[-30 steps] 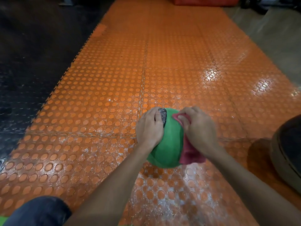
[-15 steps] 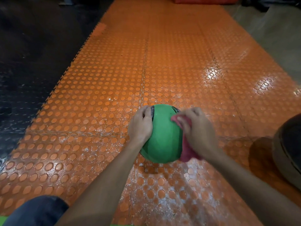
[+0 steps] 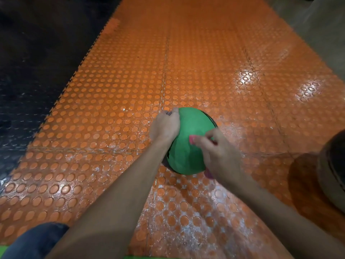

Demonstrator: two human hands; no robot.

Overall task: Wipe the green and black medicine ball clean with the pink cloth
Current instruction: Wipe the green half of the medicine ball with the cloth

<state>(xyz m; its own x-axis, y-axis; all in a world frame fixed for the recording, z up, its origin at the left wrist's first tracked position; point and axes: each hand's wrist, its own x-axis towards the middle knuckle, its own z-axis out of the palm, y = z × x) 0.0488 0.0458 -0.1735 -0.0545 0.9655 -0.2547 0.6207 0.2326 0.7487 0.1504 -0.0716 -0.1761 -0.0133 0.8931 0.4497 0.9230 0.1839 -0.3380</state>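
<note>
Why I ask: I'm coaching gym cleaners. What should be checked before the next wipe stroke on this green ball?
1. Steadying: the left hand grips the medicine ball at its upper left: ok.
2. Cloth hold: the right hand holds the pink cloth; pink shows at its fingertips and below its palm: ok.
3. Contact: the pink cloth lies against the ball's green surface: ok.
4. Support: whether the ball rests on the orange floor mat: cannot tell, its underside is hidden.
5. Far side clean: cannot tell, hidden.
6. Room: the dark round object at the right lies apart from the ball: ok.
</note>
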